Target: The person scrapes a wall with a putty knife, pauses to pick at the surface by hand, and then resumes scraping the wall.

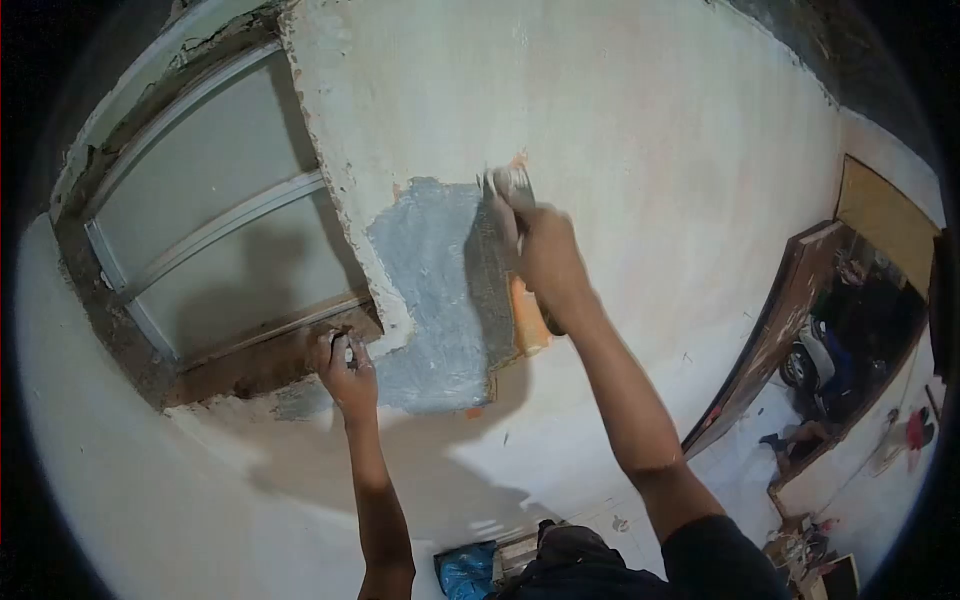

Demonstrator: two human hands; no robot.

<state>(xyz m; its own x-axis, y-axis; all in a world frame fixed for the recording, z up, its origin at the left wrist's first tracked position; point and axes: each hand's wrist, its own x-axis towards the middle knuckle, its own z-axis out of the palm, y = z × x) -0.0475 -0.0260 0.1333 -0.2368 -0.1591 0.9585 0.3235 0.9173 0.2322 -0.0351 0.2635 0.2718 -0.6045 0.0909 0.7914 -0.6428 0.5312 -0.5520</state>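
On the pale wall is a grey patch of rough coating, with an orange-brown area along its right edge. My right hand is closed on a scraper, whose blade is at the upper right edge of the patch; the blade is blurred. Beside the patch's lower left, at the bottom corner of the window opening, my left hand has its fingers curled round something small and whitish that I cannot make out.
A window frame with two panes fills the upper left. At the right is a doorway with a wooden frame, a motorbike and part of a person. A blue bag lies below, near assorted items.
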